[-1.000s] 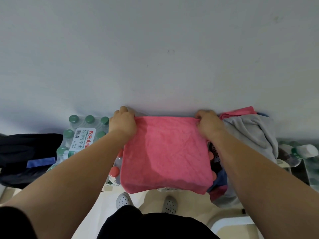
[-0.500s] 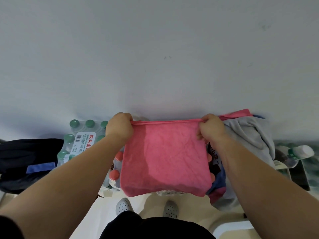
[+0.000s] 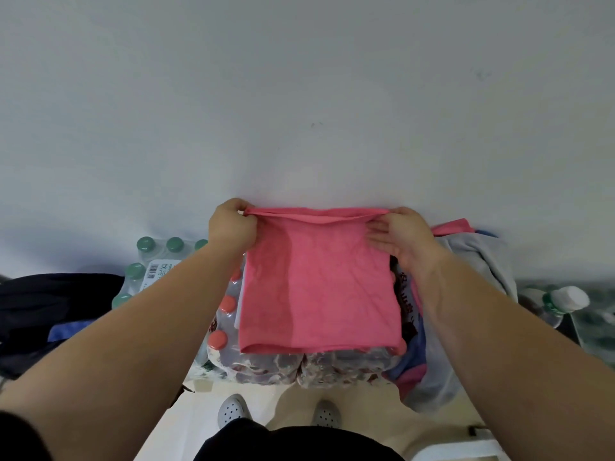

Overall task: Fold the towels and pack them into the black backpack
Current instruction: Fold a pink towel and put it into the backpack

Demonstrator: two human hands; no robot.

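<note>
Red-capped bottle pack (image 3: 266, 367) underneath (wall (image 3: 299, 94) close behind)

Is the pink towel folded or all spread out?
Folded. The pink towel shows two layers along its top edge, where the left hand and right hand pinch its corners.

We see the black backpack (image 3: 60, 294) cut off by the left edge; we cannot tell its opening. The pink towel (image 3: 319, 287) covers most of the red-capped bottle pack (image 3: 266, 364).
</note>
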